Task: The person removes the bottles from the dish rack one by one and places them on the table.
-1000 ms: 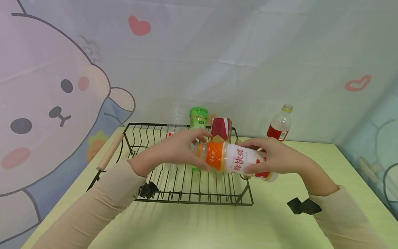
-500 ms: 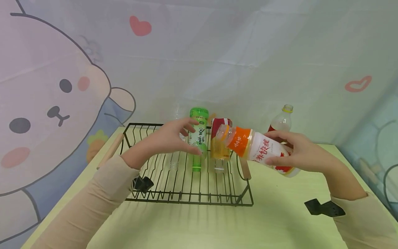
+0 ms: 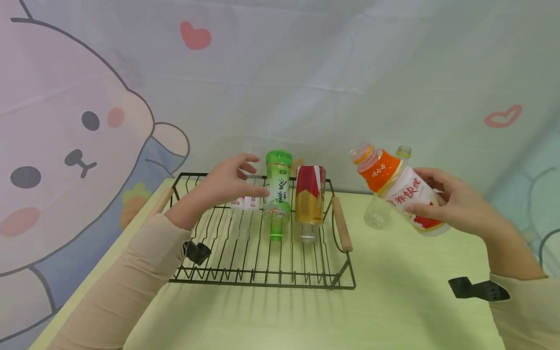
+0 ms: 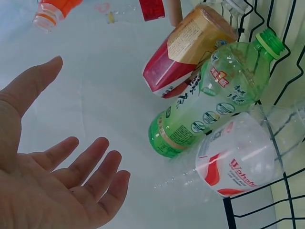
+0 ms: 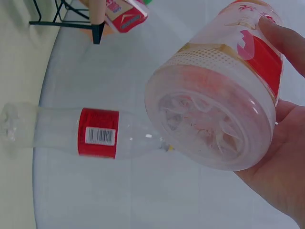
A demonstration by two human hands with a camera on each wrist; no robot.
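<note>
One orange-and-white bottle (image 3: 404, 189), gripped in the right hand (image 3: 459, 209) by its lower half, tilted, neck up and to the left, raised above the tabletop (image 3: 393, 291), just right of the wooden-handled wire rack (image 3: 342, 226)! Behind it, upright on the tabletop, a red-label bottle (image 5: 97, 133), partly hidden in the head view. Over to the left hand (image 3: 223, 184): thumb and fingers spread wide above the rack. Inside, all neck down, left to right: clear bottle (image 3: 246, 203), green bottle (image 3: 278, 189), red-and-gold bottle (image 3: 310, 197).

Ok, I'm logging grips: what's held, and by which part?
The right hand grips the orange-banded drink bottle by its lower body; left hand holds nothing.
</note>
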